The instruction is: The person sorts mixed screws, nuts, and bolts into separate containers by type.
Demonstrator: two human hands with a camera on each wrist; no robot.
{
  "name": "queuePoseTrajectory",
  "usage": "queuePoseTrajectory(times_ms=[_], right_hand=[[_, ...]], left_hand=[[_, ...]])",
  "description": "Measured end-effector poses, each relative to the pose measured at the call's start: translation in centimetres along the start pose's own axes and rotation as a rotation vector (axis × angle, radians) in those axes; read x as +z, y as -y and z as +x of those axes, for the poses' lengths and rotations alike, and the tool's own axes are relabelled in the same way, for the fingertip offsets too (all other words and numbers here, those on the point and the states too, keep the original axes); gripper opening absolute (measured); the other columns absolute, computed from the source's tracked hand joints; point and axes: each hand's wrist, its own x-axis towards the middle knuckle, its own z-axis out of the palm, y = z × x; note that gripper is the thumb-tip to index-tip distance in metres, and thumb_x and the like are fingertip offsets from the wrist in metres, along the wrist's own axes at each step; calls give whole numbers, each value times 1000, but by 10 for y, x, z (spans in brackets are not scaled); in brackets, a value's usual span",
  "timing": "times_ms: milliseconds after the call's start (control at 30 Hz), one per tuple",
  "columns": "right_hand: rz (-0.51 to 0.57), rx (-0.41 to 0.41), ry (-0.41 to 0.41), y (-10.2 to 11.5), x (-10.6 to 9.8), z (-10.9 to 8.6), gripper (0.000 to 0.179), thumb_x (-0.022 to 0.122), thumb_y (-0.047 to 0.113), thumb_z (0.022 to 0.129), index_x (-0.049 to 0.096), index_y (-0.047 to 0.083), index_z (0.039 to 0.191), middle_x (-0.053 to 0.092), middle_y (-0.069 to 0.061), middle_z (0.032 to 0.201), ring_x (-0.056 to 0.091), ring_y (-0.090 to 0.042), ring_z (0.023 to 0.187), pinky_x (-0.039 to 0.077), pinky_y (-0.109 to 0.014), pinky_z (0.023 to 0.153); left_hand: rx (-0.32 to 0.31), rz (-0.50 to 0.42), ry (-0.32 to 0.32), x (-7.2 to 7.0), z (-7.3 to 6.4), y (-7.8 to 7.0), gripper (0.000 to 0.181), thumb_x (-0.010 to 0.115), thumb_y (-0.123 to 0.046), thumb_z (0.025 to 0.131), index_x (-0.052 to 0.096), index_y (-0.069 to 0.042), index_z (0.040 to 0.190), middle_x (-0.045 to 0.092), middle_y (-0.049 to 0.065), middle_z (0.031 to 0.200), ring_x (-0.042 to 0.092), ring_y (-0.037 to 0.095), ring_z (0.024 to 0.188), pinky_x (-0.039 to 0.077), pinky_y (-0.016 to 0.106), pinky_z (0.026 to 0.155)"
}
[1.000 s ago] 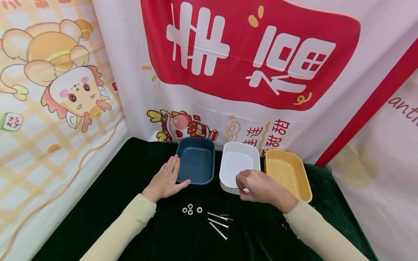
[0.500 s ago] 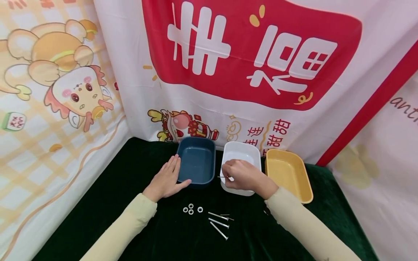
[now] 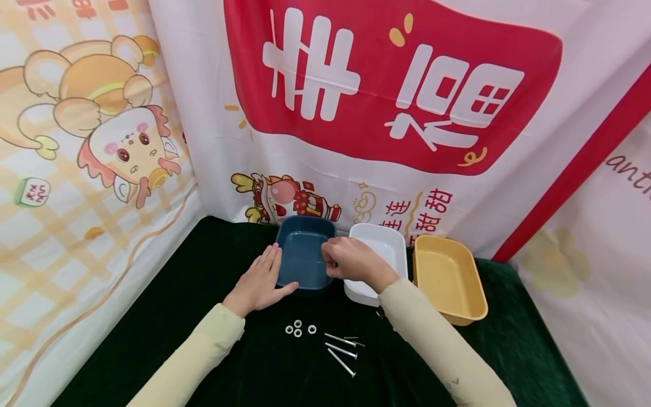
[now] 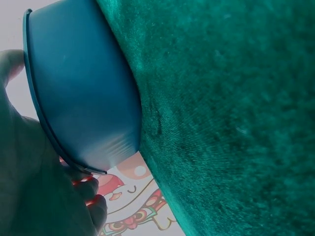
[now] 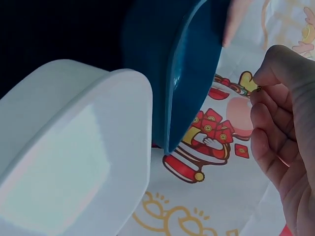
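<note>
My left hand (image 3: 256,281) lies with fingers straight along the near-left rim of a blue plastic tray (image 3: 305,240). In the left wrist view, the thumb and fingers touch the rim of that tray. Over the right side of the blue tray, my right hand (image 3: 353,261) pinches a thin nail (image 3: 320,262) between thumb and index finger. Only a small tip of the nail (image 5: 259,89) shows in the right wrist view. Beneath the right wrist stands a white tray (image 3: 376,234), partly covered by that hand.
A yellow tray (image 3: 450,271) stands to the right. Several hex nuts (image 3: 298,333) lie in front on the green cloth (image 3: 254,367). Beside them are several bolts (image 3: 342,350) and small thin nails (image 3: 351,338). A printed curtain (image 3: 305,152) hangs right behind the trays.
My right hand has moved left from over the white tray to over the blue tray, carrying the thin nail. The left hand has stayed at the blue tray's rim.
</note>
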Motion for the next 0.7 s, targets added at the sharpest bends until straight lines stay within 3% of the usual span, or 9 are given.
queuePoseTrajectory(times_ms=[700], right_hand=[[55,142,65,-22,57,32,7,76,19,94,70,16,94,70,1,92,61,-8,78,57,-23,74]], left_hand=[[18,-33,-24,-3,-3,-2,106,52,-71,100,15,2,167,9,20,177,10,39,165,19,60,132]])
